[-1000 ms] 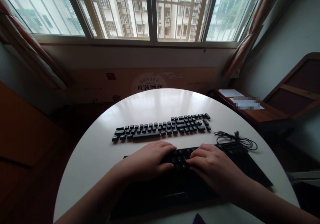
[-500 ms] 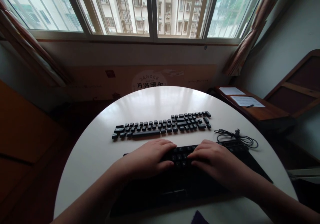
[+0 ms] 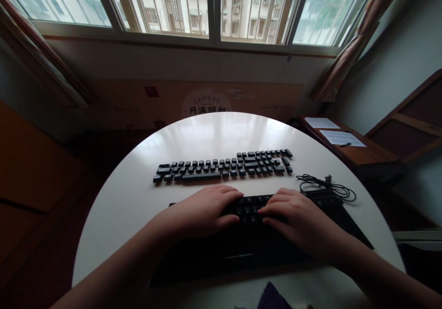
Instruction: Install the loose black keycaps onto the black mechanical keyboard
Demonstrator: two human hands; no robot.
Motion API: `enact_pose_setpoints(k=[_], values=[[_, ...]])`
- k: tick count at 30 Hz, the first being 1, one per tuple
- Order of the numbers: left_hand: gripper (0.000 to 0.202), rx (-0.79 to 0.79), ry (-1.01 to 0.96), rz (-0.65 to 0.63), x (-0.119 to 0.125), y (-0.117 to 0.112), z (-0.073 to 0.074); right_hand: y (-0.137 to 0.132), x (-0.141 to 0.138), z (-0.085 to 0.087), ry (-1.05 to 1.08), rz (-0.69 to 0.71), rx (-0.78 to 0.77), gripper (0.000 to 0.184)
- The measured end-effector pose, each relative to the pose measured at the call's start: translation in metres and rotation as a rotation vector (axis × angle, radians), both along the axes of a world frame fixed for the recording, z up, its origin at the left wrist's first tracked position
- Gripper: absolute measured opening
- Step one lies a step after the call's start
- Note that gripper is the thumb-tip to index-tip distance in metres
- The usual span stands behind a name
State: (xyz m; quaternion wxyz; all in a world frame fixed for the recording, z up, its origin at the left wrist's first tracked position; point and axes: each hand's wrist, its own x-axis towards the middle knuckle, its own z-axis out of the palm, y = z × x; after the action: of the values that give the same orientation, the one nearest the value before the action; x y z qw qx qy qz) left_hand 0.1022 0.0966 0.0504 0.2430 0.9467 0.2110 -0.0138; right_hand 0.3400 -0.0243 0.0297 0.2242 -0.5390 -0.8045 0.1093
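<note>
A black keyboard (image 3: 203, 258) lies on the round white table in front of me, with a few keys (image 3: 250, 210) showing between my hands. My left hand (image 3: 207, 210) rests over its left part, thumb apart from the outstretched fingers; the hand covers whatever lies beneath. On the right side, my right hand (image 3: 293, 210) touches the keys with index finger and thumb tips, a dark gap between them. No loose piece shows in either hand. Behind the keyboard, loose black keycaps (image 3: 207, 168) lie in rows, among them a long space bar (image 3: 201, 177).
A coiled black cable (image 3: 331, 187) sits at the keyboard's far right corner. Dark purple cloth (image 3: 272, 297) is at the table's (image 3: 113, 217) near edge. Papers (image 3: 341, 138) and a pen lie on a wooden chair or bench (image 3: 373, 154) to the right. Windows stand beyond.
The view has tipped slightly downward, so more of the purple cloth shows. Both hands stay at nearly the same spots on the keyboard, and the loose keycaps lie as before.
</note>
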Motion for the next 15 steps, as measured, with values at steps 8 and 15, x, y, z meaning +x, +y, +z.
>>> enact_pose_setpoints(k=[8, 15], values=[[0.048, -0.002, 0.005, -0.005, 0.001, -0.002, 0.005, -0.005, -0.007, -0.001, -0.083, 0.015, 0.054, 0.016], [0.049, 0.0, 0.004, 0.004, 0.001, -0.002, 0.005, -0.007, -0.019, 0.002, -0.196, -0.026, 0.103, 0.014]])
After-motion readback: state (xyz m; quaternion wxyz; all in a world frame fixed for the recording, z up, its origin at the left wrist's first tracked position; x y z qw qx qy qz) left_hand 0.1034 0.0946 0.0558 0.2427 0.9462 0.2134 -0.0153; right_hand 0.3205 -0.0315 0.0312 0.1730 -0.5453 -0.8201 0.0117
